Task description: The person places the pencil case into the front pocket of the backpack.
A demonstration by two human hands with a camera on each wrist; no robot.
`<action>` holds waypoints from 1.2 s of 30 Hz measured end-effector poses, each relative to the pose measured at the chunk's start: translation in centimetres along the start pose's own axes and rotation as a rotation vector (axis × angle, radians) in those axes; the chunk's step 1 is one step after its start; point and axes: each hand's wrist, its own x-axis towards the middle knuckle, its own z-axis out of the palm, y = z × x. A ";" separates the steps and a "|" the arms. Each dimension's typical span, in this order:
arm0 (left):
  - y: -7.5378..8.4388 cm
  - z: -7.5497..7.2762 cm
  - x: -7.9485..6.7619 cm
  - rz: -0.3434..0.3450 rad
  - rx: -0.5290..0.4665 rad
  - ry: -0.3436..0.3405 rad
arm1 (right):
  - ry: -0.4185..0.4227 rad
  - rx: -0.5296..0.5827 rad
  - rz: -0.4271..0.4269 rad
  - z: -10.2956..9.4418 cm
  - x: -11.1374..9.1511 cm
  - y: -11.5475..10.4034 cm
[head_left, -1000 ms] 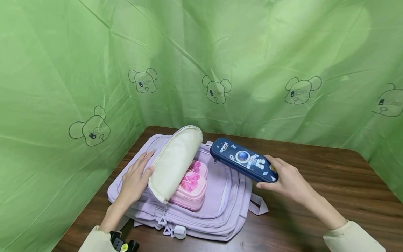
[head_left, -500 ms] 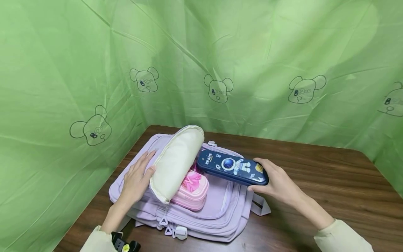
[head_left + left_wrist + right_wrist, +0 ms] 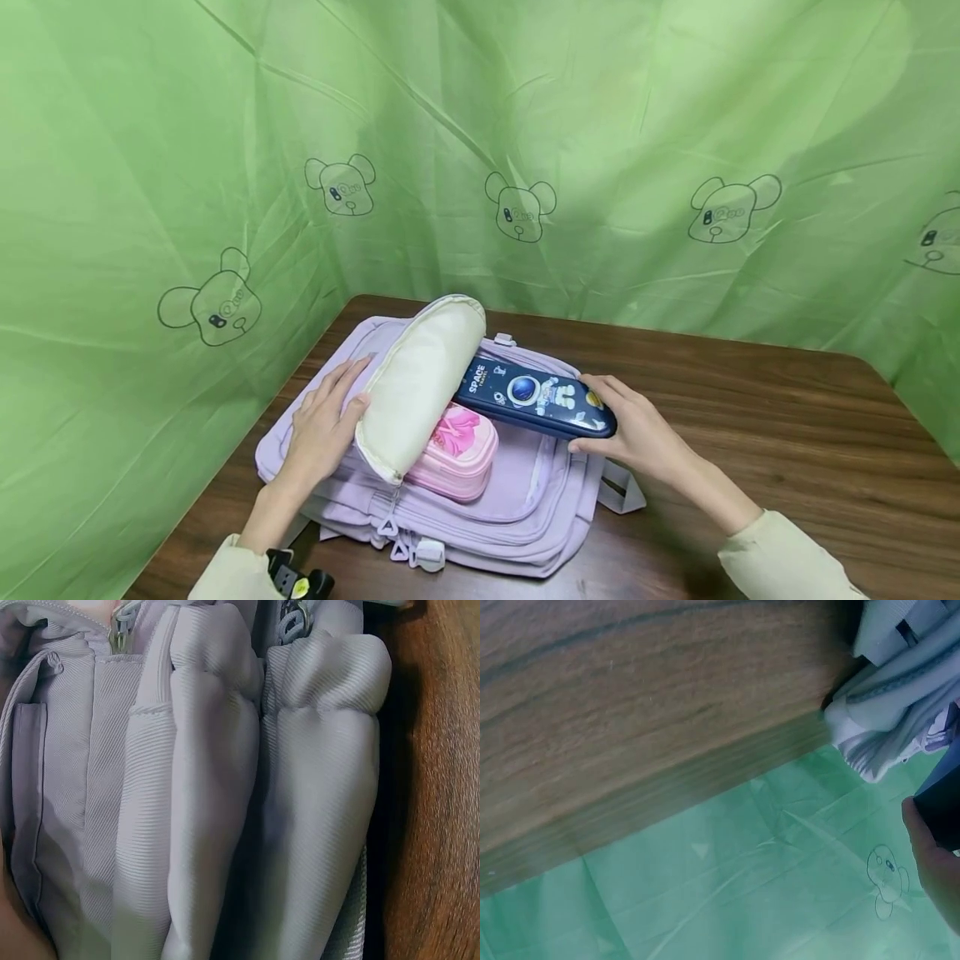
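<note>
A lilac backpack [image 3: 517,508] lies on the table, its front pocket unzipped and the cream-lined flap [image 3: 423,383] folded back to the left. My left hand [image 3: 322,421] rests on the bag beside that flap, fingers extended and thumb at the flap's edge. Inside the pocket sits a pink case [image 3: 457,454] with a flower print, partly covered by the flap. My right hand [image 3: 630,421] grips the right end of a navy pencil case [image 3: 536,400] with an astronaut print. Its left end is behind the flap, above and behind the pink case.
The brown wooden table [image 3: 750,417] extends right of the bag. A bag strap [image 3: 621,490] lies on it. Zipper pulls [image 3: 397,546] hang at the bag's near side. Green cloth [image 3: 600,150] with bear drawings stands behind and to the left.
My right hand has carried the navy pencil case left and lower, and its left end has gone into the pocket, behind the flap. The left hand stays in place.
</note>
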 end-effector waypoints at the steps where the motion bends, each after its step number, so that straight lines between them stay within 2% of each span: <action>1: 0.0 0.0 0.0 0.000 -0.002 0.000 | -0.004 0.005 0.003 0.2 0.1 0.0; 8: 0.0 -0.1 -0.1 0.004 -0.011 -0.006 | -0.009 0.037 0.010 1.5 0.8 -0.5; 15: 0.0 0.0 0.0 0.010 -0.002 -0.011 | 0.013 0.014 0.012 2.2 1.3 -1.0; 30: -0.4 -0.1 -0.3 0.014 0.009 -0.002 | -0.032 0.031 0.012 4.8 4.8 -2.7; 36: -0.3 0.1 -0.2 0.028 0.000 0.017 | -0.070 0.064 0.002 4.2 4.6 -2.6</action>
